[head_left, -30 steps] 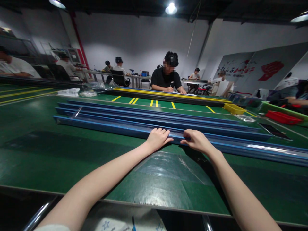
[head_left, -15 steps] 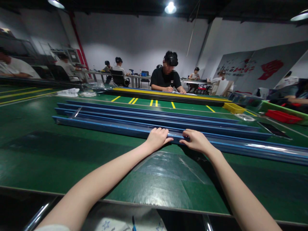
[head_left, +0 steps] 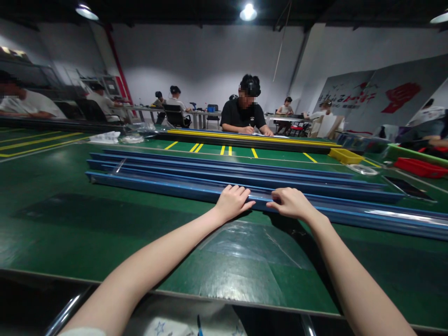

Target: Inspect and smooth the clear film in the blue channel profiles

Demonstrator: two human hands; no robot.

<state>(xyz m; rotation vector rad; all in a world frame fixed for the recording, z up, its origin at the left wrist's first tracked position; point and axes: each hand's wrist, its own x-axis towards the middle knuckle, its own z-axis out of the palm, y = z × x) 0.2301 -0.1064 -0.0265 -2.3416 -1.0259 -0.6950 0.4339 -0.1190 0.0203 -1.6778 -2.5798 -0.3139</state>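
Note:
A long blue channel-shaped profile (head_left: pixel 168 190) lies across the green tabletop, its trough lined with shiny clear film (head_left: pixel 395 216). My left hand (head_left: pixel 232 203) grips the near wall near the middle, fingers hooked over the rim and thumb pointing right. Just to the right, my right hand (head_left: pixel 292 204) is curled over the same wall, thumb and forefinger bent toward each other. Whether that hand also pinches the film is hidden. Behind lie more blue profiles (head_left: pixel 224 164), roughly parallel. A clear plastic sheet (head_left: pixel 245 245) rests flat on the table below my hands.
Across the table a person in black (head_left: pixel 245 114) writes on paper. Black and yellow profiles (head_left: pixel 252 138) lie in front of that person. To the right are a yellow tray (head_left: pixel 345 156), a red tray (head_left: pixel 420 167), a tape roll (head_left: pixel 363 170) and a dark phone-like slab (head_left: pixel 408 187).
The whole view has shifted slightly, so everything appears a little further right. Both hands keep their places on the blue profile, with the right fingers slightly more curled.

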